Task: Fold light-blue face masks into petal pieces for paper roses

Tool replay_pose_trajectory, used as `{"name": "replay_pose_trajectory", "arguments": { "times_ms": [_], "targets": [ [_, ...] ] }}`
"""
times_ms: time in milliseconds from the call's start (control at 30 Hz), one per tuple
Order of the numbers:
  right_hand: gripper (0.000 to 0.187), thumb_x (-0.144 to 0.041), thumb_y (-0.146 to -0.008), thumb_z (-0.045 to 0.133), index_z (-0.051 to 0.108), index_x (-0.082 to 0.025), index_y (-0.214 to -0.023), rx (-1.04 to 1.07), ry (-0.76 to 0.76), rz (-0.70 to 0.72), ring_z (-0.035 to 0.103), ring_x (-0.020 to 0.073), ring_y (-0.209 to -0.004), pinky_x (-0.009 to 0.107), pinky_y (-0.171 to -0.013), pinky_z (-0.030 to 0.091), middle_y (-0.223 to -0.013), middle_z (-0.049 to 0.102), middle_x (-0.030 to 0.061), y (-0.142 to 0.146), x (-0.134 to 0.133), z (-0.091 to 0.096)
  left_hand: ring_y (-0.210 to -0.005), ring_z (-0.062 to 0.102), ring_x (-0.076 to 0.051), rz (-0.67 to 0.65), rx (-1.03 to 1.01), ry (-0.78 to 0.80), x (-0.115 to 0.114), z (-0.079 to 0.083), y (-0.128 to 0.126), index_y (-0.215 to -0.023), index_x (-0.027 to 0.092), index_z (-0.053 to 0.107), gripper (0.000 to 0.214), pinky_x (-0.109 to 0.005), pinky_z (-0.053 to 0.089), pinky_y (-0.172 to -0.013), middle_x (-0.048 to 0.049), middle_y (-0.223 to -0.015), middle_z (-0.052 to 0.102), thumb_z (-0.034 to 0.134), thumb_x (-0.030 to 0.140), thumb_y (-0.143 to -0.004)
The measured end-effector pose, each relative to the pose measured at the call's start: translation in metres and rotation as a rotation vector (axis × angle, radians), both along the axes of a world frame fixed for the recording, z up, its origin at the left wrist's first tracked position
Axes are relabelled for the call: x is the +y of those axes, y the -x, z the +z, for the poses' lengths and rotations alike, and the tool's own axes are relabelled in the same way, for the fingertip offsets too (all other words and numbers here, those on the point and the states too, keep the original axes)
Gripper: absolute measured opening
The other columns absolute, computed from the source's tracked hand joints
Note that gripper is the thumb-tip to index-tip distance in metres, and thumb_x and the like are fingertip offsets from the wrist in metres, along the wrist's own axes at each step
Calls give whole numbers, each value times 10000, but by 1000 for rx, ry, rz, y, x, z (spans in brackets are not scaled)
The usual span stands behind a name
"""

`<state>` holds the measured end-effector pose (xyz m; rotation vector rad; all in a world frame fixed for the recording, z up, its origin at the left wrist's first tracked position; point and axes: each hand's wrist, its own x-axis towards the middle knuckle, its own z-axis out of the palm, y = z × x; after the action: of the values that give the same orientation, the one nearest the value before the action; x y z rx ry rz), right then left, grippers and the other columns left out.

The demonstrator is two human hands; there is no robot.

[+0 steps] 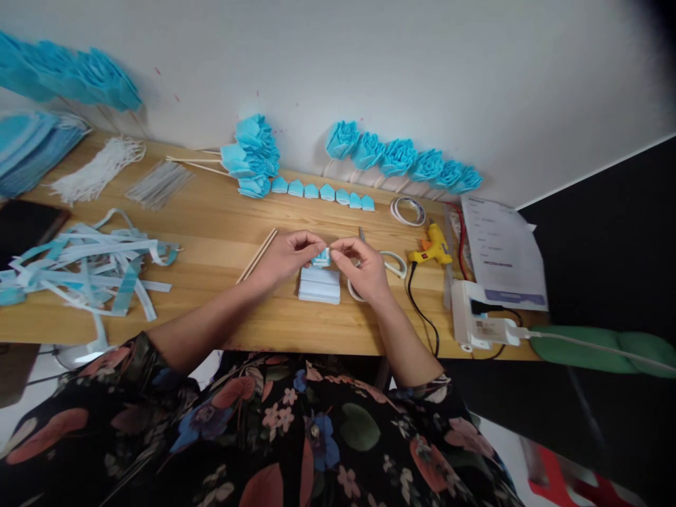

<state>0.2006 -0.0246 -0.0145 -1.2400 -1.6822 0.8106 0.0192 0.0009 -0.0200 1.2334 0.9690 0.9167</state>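
My left hand [293, 255] and my right hand [365, 269] meet over the middle of the table. Between their pinched fingertips is a small folded piece of blue and white mask fabric [321, 259]. Just below it lies a stack of pale, pleated fabric pieces [319, 287]. A pair of scissors [395, 263] lies partly hidden beneath my right hand. Two wooden sticks [257, 255] rest beside my left wrist.
Blue fabric flowers [397, 156] lean on the wall behind a row of small folded blue pieces [327, 192]. Tape rolls [408, 210], a yellow glue gun [434, 244] and a power strip [467, 317] lie right. Fabric strips [100, 257] and masks [32, 151] lie left.
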Motion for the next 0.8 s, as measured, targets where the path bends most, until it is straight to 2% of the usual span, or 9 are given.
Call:
{"name": "replay_pose_trajectory", "arguments": {
  "times_ms": [333, 567, 800],
  "targets": [
    [56, -254, -864, 642, 657, -220, -822, -30, -32, 26, 609, 141, -749, 285, -706, 487, -801, 671, -4, -2, 1, -2, -589, 481, -87, -13, 48, 44, -2, 7, -1, -766, 158, 697, 178, -228, 400, -575, 9, -691, 620, 679, 336, -767],
    [135, -285, -949, 550, 594, -228, -835, -111, -128, 140, 575, 166, -817, 318, -772, 461, -829, 628, 10, -4, 1, -1, -573, 476, -88, 6, 52, 61, -2, 7, -1, -746, 156, 680, 183, -227, 397, -549, 10, -670, 599, 671, 338, -765],
    [155, -314, -959, 522, 595, -243, -842, -158, -98, 127, 578, 189, -838, 348, -799, 457, -845, 643, 20, -5, 1, -2, -588, 490, -96, -27, 47, 10, -2, 5, 0, -771, 163, 681, 213, -230, 409, -551, -1, -696, 621, 671, 376, -770]
  ]
}}
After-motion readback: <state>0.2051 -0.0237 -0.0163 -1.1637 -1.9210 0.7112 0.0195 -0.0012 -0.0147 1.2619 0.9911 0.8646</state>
